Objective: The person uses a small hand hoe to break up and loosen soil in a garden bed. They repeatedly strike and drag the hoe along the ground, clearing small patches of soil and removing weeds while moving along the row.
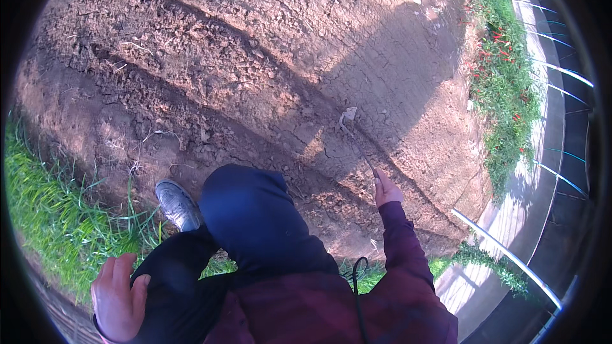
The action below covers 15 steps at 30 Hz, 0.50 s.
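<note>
My right hand (388, 191) is closed around the thin handle of a small hand hoe (366, 154). Its metal blade (350, 113) lies at a shallow furrow (377, 145) in the dry, cracked soil (267, 76), within a shaded patch. I cannot tell how deep the blade sits. Off to the lower left, my left hand (119, 296) is held away from the ground, beside my left leg, with thumb and fingers apart and nothing in it. My bent knee (248, 205) in dark trousers comes between me and the soil.
More furrows (191, 100) run diagonally across the bed. Green grass (57, 210) borders it at left, near my grey shoe (177, 204). Plants with red fruits (507, 81) line the right edge, beside a pale concrete strip (521, 186). A white pole (507, 253) slants at lower right.
</note>
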Motion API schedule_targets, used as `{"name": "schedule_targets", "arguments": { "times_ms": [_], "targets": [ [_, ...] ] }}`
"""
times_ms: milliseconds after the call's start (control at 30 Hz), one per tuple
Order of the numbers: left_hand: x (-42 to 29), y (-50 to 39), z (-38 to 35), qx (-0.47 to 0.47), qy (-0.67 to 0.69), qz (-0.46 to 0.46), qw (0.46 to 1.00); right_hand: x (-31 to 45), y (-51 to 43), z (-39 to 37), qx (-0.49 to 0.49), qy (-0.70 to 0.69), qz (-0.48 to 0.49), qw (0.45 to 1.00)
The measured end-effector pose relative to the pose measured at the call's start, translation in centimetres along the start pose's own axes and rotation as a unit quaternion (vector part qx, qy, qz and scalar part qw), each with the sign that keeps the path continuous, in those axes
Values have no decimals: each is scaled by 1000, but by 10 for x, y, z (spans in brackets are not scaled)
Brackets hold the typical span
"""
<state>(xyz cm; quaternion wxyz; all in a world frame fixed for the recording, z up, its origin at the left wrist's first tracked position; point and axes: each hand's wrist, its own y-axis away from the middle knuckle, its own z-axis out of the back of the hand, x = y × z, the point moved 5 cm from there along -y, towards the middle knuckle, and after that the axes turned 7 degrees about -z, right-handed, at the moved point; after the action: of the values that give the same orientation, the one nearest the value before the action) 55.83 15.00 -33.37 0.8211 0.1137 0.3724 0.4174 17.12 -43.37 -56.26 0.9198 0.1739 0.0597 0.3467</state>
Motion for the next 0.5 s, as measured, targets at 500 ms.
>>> {"name": "schedule_targets", "arguments": {
  "times_ms": [500],
  "targets": [
    [-1, -3, -2, 18, -4, 10, 1000, -12, 54, 10, 58, 45, -6, 997]
  ]
}}
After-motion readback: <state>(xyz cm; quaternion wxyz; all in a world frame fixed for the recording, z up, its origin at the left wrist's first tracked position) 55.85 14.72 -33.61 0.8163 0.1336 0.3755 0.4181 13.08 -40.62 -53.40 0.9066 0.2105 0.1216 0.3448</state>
